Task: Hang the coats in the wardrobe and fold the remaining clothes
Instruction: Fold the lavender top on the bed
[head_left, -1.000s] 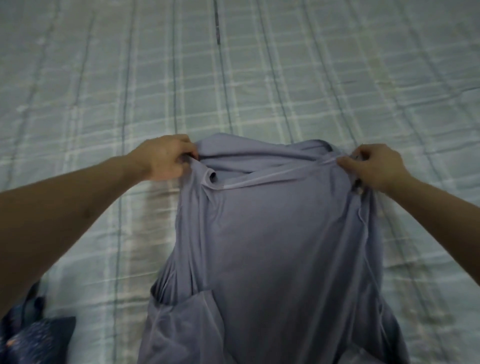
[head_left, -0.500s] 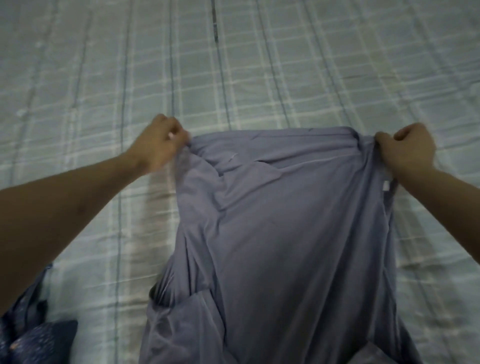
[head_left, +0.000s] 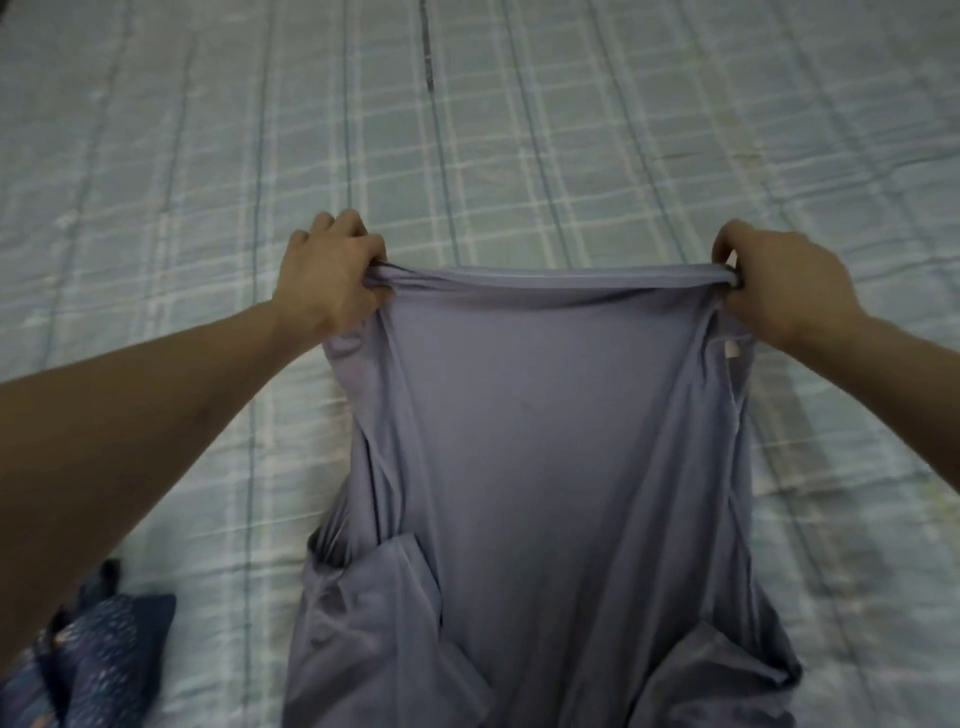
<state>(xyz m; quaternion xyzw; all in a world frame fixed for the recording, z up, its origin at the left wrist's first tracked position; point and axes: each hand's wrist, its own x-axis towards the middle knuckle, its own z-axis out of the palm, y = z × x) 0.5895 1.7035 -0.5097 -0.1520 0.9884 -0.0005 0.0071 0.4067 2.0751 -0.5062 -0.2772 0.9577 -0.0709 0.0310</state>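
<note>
Nearest to the person, below the left forearm at the bottom corner, a dark blue patterned cloth (head_left: 98, 660) lies bunched on the bed. Beside it, the lower part of the lavender garment (head_left: 545, 467) spreads over the bed in loose folds, with two flaps of fabric lying out to either side (whether they are sleeves or pockets I cannot tell). From there the garment rises taut toward the two grips. The left hand (head_left: 332, 280) curls its fingers round the top left corner of the garment, fabric gathered in the fist. The right hand (head_left: 779, 280) pinches the top right corner between thumb and curled fingers, and a small pale tag shows just under that grip. Between the two grips the top edge runs straight and stretched. Beyond the hands the bed (head_left: 519, 130), covered in a pale green checked quilt, stretches away.
</note>
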